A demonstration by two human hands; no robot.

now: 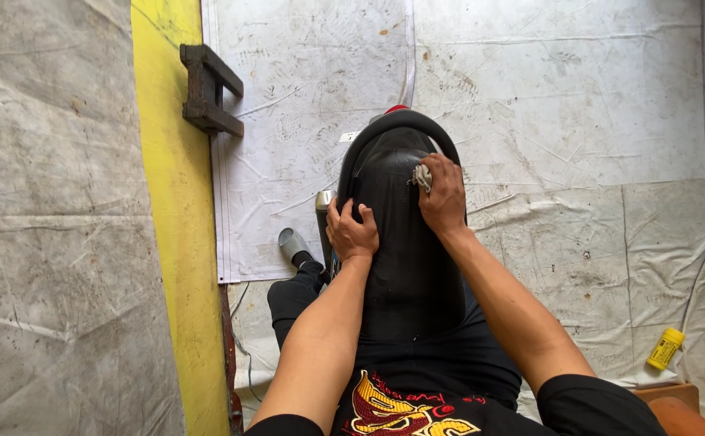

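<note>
A black rubber inner tube (pixel 405 242) is draped over a dark rounded stand (pixel 401 121) in front of me, between my legs. My left hand (pixel 352 230) presses down on the tube's left side and grips it. My right hand (pixel 443 198) rests on the tube's upper right, fingers closed on a small grey piece of cloth or abrasive (pixel 422 176) held against the rubber. Both forearms reach forward from the bottom of the view.
Worn white tarp sheets (pixel 546 97) cover the floor, with a yellow strip (pixel 171 202) at left. A small dark wooden stool (pixel 209 89) lies at upper left. A yellow tube-shaped container (pixel 665 349) lies at lower right. A grey cylinder (pixel 292 242) sits by my left leg.
</note>
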